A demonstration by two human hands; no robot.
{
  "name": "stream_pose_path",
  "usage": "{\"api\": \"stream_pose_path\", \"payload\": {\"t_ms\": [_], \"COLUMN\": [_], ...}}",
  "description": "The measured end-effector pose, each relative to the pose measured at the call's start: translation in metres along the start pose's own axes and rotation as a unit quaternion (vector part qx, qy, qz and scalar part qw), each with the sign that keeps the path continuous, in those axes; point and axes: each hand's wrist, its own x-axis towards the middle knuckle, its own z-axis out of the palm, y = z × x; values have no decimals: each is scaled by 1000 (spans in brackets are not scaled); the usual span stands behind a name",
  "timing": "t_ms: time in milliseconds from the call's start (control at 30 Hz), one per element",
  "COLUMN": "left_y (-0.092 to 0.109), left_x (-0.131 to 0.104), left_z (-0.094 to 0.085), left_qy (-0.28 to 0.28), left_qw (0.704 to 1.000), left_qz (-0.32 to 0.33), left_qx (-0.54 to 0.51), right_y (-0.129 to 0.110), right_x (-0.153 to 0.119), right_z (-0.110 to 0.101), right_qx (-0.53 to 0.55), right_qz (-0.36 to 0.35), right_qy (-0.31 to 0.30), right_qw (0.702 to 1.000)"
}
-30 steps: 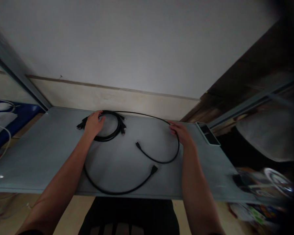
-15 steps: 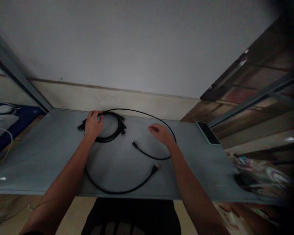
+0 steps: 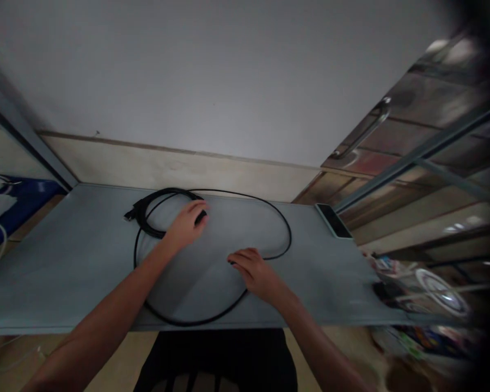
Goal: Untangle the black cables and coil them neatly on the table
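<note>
A coil of black cables [image 3: 142,218] lies on the grey tabletop [image 3: 85,256], its plugs [image 3: 131,214] showing on the left side. My left hand [image 3: 185,223] is closed at the coil's right edge, around black cable plugs [image 3: 200,217]. From the coil a loose black cable [image 3: 289,234] sweeps out to the right and bends back to my right hand [image 3: 251,269]. That hand is closed on its end, with a dark plug tip [image 3: 231,262] peeking past the fingers. Another length of black cable [image 3: 188,323] curves along the front, its right end hidden by my right hand.
A phone [image 3: 334,221] lies at the table's right rear corner. Bagged items [image 3: 416,288] crowd the right edge. Metal posts [image 3: 53,158] rise at both sides, and a pale wall [image 3: 188,98] stands behind. A blue surface with a white cable [image 3: 4,234] is at left.
My left hand has moved right from the coil's left side to the plugs on its right. My right hand has come down and left, and now grips the loose cable's end.
</note>
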Motion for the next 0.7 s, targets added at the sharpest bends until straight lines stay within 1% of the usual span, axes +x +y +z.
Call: {"api": "stream_pose_path", "payload": {"t_ms": [33,67,133,200,233,300,400,500,600,700], "left_y": [15,28,52,70,76,85,93,95,91,86], "left_x": [-4,-9,-21,-34,-40,-51,-63,-69,-68,-62], "left_z": [6,13,25,37,42,51,60,65,67,66], "left_qy": [-47,-105,-213,-297,-325,-344,-327,-316,-327,-343], "left_qw": [998,990,963,936,926,916,913,907,904,904], "left_qz": [38,74,124,158,171,197,243,276,274,243], "left_qx": [-31,-59,-107,-107,-92,-53,-20,-17,-38,-78], "right_y": [-6,-10,-15,-15,-13,-10,-8,-9,-10,-9], "right_x": [-10,-19,-37,-52,-58,-67,-75,-79,-84,-91], "right_z": [0,2,8,16,20,26,30,25,17,15], "right_qx": [3,0,-15,-32,-39,-54,-73,-79,-76,-69], "right_qz": [9,26,65,93,101,107,101,86,48,25], "right_qy": [3,13,40,63,71,82,91,64,12,-8], "right_qw": [1000,1000,997,993,992,989,988,991,996,997]}}
